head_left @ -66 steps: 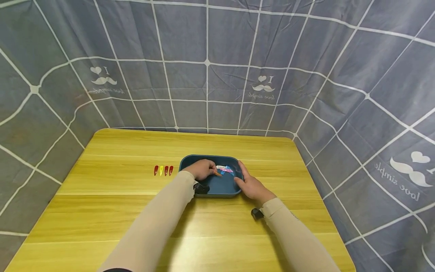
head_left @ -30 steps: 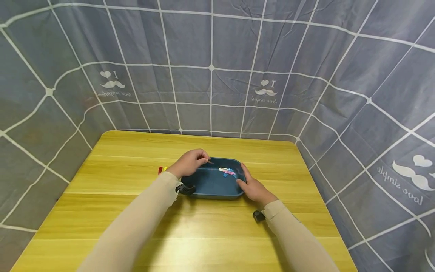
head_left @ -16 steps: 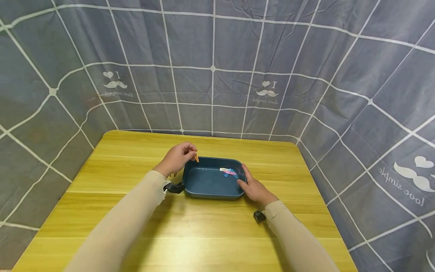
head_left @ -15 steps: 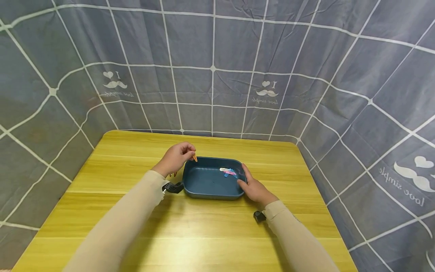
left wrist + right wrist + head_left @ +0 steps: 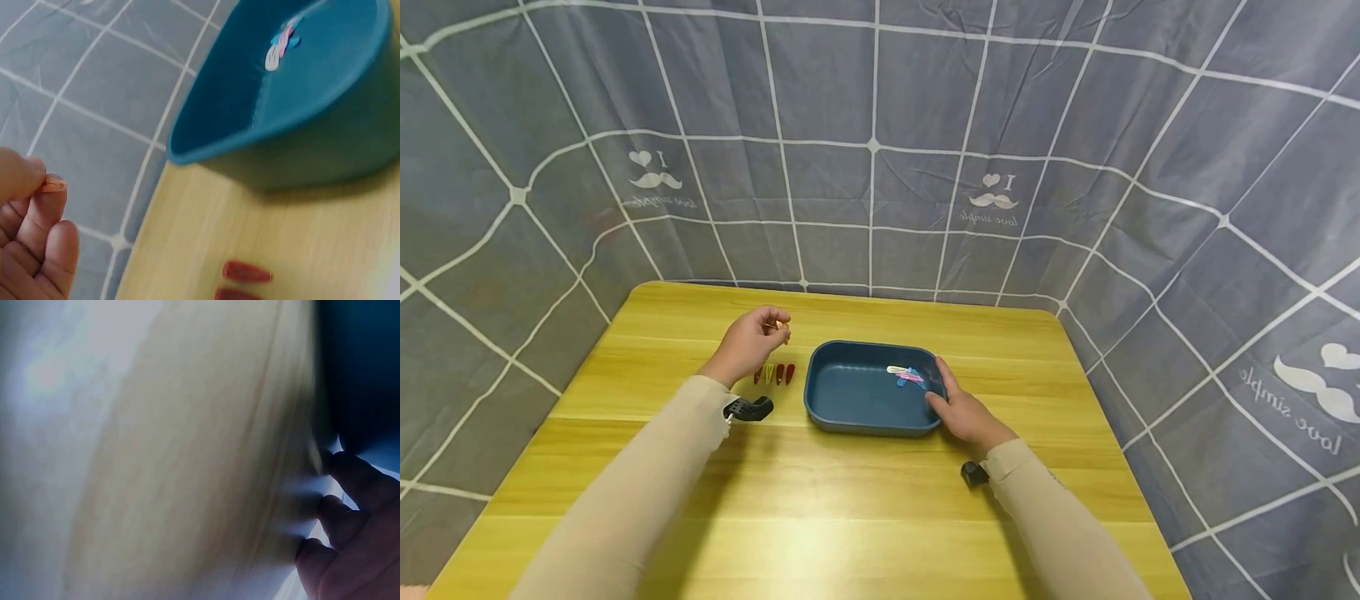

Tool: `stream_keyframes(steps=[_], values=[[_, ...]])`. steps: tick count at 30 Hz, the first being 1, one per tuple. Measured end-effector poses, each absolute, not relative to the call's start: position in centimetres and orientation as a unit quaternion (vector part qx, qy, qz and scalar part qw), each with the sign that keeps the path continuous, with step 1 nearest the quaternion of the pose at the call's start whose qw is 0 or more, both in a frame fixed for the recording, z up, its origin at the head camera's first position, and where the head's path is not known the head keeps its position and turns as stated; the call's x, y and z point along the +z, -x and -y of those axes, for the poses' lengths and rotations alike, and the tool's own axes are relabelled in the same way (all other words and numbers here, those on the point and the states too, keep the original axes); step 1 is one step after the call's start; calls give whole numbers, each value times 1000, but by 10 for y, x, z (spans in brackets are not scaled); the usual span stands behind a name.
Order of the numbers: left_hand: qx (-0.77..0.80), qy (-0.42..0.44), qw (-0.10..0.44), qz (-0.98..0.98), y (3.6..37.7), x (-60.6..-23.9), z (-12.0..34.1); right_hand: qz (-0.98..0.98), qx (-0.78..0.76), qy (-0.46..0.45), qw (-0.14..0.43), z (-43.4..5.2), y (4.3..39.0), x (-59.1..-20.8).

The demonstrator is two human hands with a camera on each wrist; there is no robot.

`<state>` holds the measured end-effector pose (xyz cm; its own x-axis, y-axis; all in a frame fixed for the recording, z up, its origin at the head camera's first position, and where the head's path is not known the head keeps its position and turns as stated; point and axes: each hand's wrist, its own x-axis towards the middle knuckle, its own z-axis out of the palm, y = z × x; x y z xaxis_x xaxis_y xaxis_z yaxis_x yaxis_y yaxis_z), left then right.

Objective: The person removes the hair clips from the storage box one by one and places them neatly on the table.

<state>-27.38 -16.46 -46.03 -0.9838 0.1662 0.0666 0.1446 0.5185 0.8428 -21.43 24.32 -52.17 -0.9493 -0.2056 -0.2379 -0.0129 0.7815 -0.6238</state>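
Left hand (image 5: pixel 747 343) pinches orange clip (image 5: pixel 55 185) between thumb and finger, above the table (image 5: pixel 805 517) | near side of that pinch: three red clips (image 5: pixel 790 373) and a yellow clip (image 5: pixel 769 372) in a row | to its right: blue tray (image 5: pixel 865 404) | right hand (image 5: pixel 966 412) grips tray's right end | just left of that grip: white, pink and blue clips (image 5: pixel 911 377) inside
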Motion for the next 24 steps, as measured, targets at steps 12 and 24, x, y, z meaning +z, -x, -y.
stream_keyframes(steps=[12,24], values=[[433,-50,30,-900,275,-488,211,-926,-340,49,157,-245,216,-524],[425,-43,58,-902,270,-511,237,-925,-341,61,157,-247,217,-526]])
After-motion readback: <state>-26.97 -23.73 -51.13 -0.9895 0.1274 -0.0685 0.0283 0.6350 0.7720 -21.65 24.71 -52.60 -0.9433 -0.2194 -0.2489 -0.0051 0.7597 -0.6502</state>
